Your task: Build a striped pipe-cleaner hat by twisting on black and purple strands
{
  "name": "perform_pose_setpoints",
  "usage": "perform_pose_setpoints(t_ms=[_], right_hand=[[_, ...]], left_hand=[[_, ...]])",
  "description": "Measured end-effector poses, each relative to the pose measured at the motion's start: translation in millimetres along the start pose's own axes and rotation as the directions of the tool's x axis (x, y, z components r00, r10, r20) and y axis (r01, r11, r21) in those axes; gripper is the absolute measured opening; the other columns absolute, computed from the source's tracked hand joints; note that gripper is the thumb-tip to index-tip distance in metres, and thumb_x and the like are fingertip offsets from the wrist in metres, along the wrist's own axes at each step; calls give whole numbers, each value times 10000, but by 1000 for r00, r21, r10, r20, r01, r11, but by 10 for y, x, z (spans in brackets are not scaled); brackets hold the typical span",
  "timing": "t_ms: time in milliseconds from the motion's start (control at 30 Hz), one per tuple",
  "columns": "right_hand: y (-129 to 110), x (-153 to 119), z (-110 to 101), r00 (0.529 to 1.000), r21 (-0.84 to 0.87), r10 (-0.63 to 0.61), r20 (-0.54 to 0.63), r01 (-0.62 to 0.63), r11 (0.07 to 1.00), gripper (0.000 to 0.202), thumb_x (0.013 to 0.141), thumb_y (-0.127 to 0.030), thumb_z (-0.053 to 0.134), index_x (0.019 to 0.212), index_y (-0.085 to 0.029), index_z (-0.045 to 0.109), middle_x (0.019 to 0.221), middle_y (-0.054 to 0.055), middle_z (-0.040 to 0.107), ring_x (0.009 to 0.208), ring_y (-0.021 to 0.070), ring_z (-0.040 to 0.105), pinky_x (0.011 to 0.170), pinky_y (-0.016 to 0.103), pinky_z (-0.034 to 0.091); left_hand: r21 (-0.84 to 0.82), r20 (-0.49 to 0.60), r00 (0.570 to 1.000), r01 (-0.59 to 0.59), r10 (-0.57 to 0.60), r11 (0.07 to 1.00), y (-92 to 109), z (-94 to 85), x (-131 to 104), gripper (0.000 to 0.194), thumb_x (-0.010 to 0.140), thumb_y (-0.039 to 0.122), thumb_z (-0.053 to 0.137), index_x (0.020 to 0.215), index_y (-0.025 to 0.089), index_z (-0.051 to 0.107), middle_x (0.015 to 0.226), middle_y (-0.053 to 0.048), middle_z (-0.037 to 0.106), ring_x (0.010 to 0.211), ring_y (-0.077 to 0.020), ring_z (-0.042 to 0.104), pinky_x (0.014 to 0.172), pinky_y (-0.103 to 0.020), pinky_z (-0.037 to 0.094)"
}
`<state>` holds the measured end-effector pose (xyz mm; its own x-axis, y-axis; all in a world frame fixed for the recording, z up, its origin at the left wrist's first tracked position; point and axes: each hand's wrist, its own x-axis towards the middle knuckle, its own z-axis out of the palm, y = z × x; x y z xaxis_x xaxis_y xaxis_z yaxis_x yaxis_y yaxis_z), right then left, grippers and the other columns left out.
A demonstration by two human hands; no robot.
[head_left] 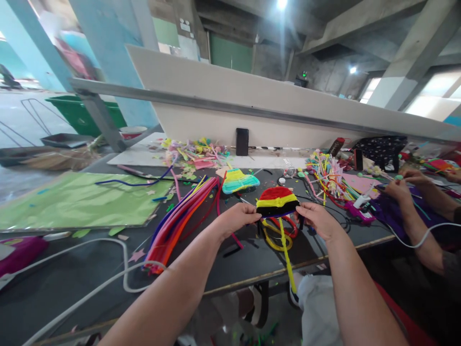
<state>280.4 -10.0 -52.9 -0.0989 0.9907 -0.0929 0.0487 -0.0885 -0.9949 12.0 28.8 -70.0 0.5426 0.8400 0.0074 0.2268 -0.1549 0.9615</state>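
Between my two hands is a half-round piece made of fuzzy pipe cleaners (pixel 276 200), banded red, yellow and black with a thin blue lower edge. My left hand (pixel 245 215) pinches its left corner, and my right hand (pixel 314 216) pinches the right corner. A yellow pipe cleaner (pixel 287 259) hangs down from beneath it past the table edge. Below the piece, coiled yellow and red pipe cleaners (pixel 275 240) lie on the dark table. Just behind is a similar yellow and turquoise piece (pixel 239 181), lying flat.
A bundle of long pipe cleaners (pixel 180 218) lies left of my hands, near a green sheet (pixel 82 199). A glue gun (pixel 21 252) trails a white cord. A phone (pixel 242 142) leans on the back panel. At right, a co-worker's hands (pixel 401 187) work near another glue gun (pixel 360 211).
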Motion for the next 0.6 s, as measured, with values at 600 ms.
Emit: perform_pose_setpoints(t_ms=[600], right_hand=[[77,22,-86,998,-5,63,0,-63,998,390,731,-552,645,789,-169,692,772,51,691,667,161,594,615,272,441]], left_hand=[[98,20,999,-33,31,995,-76,-5,55,366,744,486,558,593,153,543,551,36,477,525,-97,378,529,-226,289]])
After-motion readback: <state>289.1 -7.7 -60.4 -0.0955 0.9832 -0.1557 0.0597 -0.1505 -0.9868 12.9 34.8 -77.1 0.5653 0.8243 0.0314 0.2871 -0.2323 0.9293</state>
